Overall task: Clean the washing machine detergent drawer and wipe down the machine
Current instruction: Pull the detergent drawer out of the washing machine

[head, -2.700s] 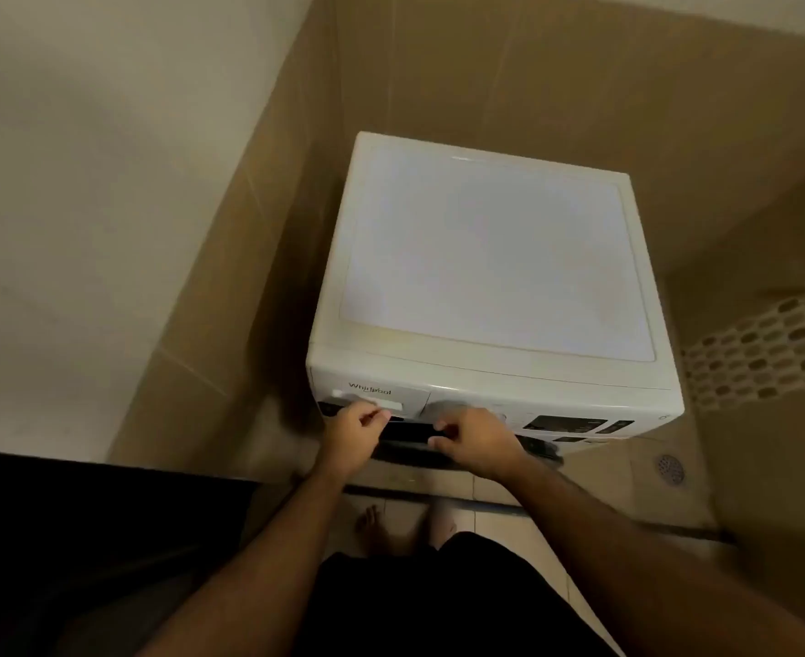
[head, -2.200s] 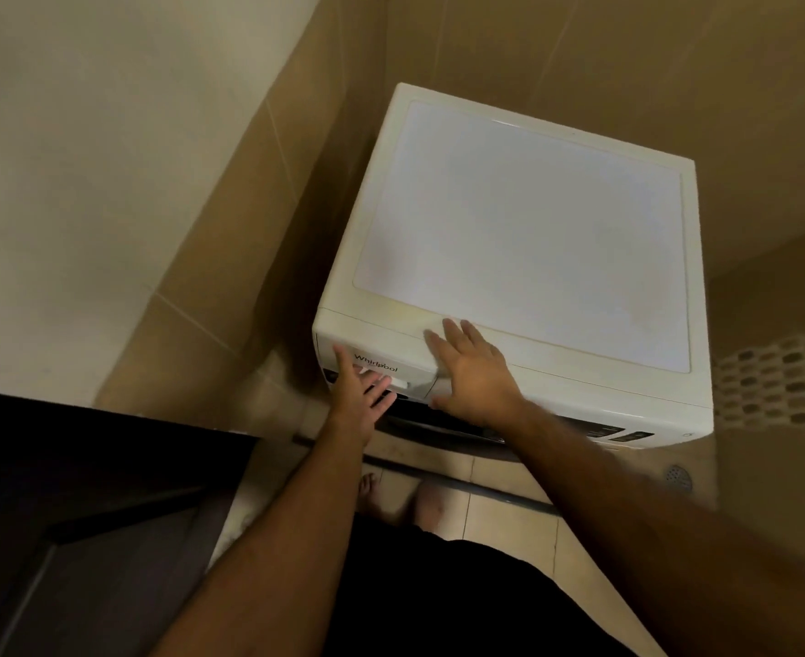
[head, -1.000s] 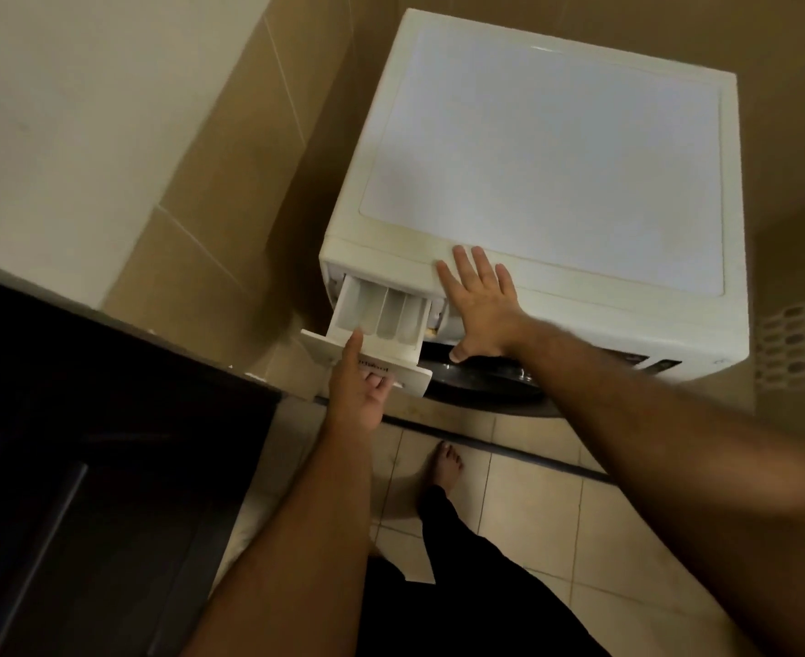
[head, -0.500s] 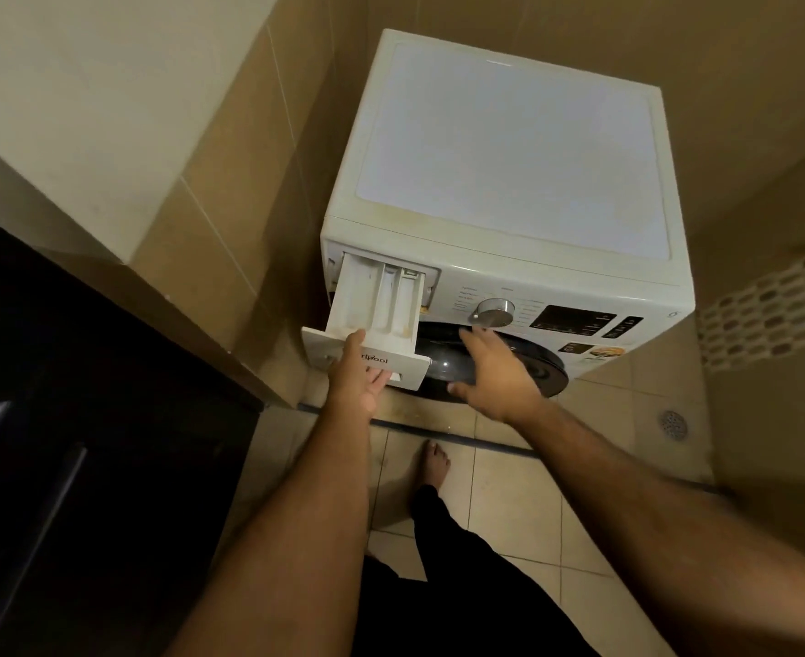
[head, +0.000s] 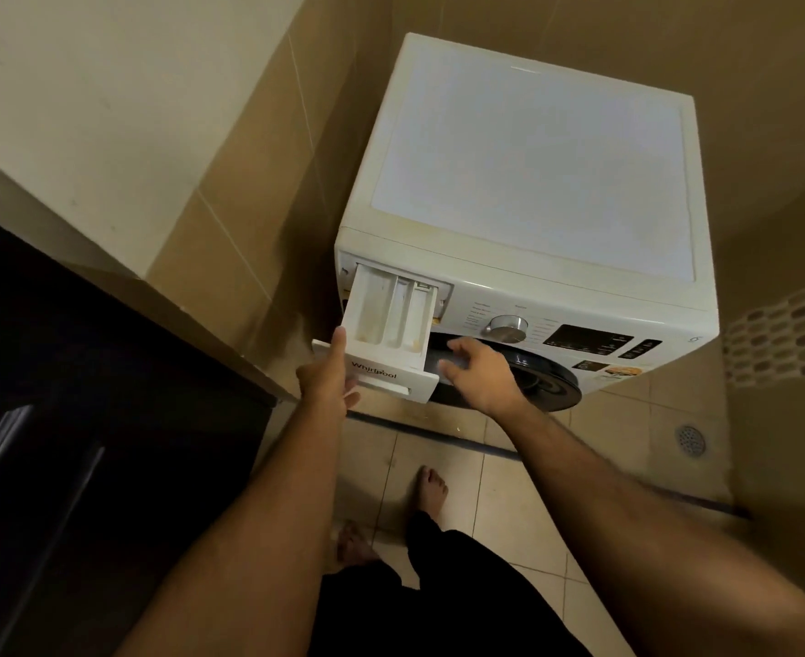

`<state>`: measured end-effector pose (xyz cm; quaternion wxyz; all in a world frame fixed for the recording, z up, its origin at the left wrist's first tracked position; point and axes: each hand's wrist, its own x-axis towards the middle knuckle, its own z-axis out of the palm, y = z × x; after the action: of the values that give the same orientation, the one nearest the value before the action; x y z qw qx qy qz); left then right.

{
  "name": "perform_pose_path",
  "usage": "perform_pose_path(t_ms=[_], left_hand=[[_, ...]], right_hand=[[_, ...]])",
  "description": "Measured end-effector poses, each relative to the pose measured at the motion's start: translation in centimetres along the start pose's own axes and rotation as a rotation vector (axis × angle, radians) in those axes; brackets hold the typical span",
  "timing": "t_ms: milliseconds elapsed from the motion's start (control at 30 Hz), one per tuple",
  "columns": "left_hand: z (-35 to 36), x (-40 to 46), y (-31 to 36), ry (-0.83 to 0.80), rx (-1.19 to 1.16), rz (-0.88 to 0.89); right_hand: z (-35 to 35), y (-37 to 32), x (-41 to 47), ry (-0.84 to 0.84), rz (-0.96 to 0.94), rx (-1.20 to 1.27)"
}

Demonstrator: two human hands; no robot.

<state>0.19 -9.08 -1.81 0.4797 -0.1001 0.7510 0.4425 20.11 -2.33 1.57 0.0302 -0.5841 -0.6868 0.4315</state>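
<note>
So the white front-loader washing machine sits tucked into a tiled corner, and its detergent drawer is pulled well out of the slot at the top left of the front panel. You can see three compartments in it, with some yellowish gunk in the left and right ones. The drawer's front plate carries a Whirlpool logo.

The person's left hand is on the left end of that front plate: thumb stuck up along the left edge, fingers tucked under the handle lip, so the grip is pinching the drawer front. The right hand is just right of the drawer, in front of the dark round door. Its fingers are loosely curled and a bit motion-blurred; I can't honestly tell whether they touch the drawer's side or just hang next to it, and nothing seems to be held in that grip.

On the panel, right of the drawer slot, there's a silver dial and then a dark display, with a sticker below it. The machine's top is bare white with yellowing along the front edge.

The floor is beige tile, with a round floor drain off to the right. The person's bare feet are planted in front of the machine, dark trousers below. A dark door or cabinet fills the left side.
</note>
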Motion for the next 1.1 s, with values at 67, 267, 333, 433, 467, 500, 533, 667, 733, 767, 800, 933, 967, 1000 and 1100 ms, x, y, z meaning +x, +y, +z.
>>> perform_pose_path(t_ms=[67,267,333,433,467,500,533,667,733,767,800,933,967,1000,1100], left_hand=[[0.4,0.1,-0.3,-0.027,-0.043,-0.053],[2.9,-0.6,-0.7,-0.029,-0.264,-0.083],[3.3,-0.6,-0.9,-0.027,-0.321,-0.086],[3.5,-0.3,-0.9,-0.019,-0.367,-0.097],[3.4,-0.3,-0.9,-0.022,-0.375,-0.102],[3.4,-0.2,-0.9,-0.028,-0.38,-0.107],[3.3,-0.2,-0.8,-0.032,-0.376,-0.111],[3.1,-0.1,-1.1,-0.039,-0.351,-0.103],[3.0,-0.1,-1.1,-0.05,-0.348,-0.098],[2.9,-0.1,-1.1,-0.055,-0.347,-0.096],[2.9,-0.1,-1.1,-0.052,-0.339,-0.095],[3.1,0.0,-1.0,-0.043,-0.331,-0.084],[3.1,0.0,-1.1,-0.047,-0.331,-0.082],[3.1,0.0,-1.1,-0.053,-0.331,-0.084],[3.0,-0.2,-1.0,-0.076,-0.314,-0.086]], right_hand=[[-0.1,-1.2,1.6,0.002,-0.044,0.002],[-0.5,-3.5,6.0,-0.037,-0.135,-0.085],[-0.5,-3.8,6.8,-0.061,-0.151,-0.136],[-0.7,-4.1,7.6,-0.096,-0.165,-0.247],[-0.7,-4.1,7.9,-0.11,-0.168,-0.284],[-0.7,-4.1,8.0,-0.13,-0.164,-0.315],[-0.6,-4.1,8.1,-0.15,-0.157,-0.337],[-0.6,-4.3,8.6,-0.207,-0.12,-0.358],[-0.7,-4.4,9.1,-0.235,-0.095,-0.361],[-0.7,-4.4,9.3,-0.246,-0.085,-0.374],[-0.7,-4.4,9.4,-0.252,-0.077,-0.384],[-0.3,-4.3,10.0,-0.287,-0.044,-0.38],[-0.3,-4.4,10.2,-0.299,-0.036,-0.382],[-0.3,-4.4,10.5,-0.312,-0.032,-0.39],[-0.4,-4.7,10.9,-0.339,-0.043,-0.438]])
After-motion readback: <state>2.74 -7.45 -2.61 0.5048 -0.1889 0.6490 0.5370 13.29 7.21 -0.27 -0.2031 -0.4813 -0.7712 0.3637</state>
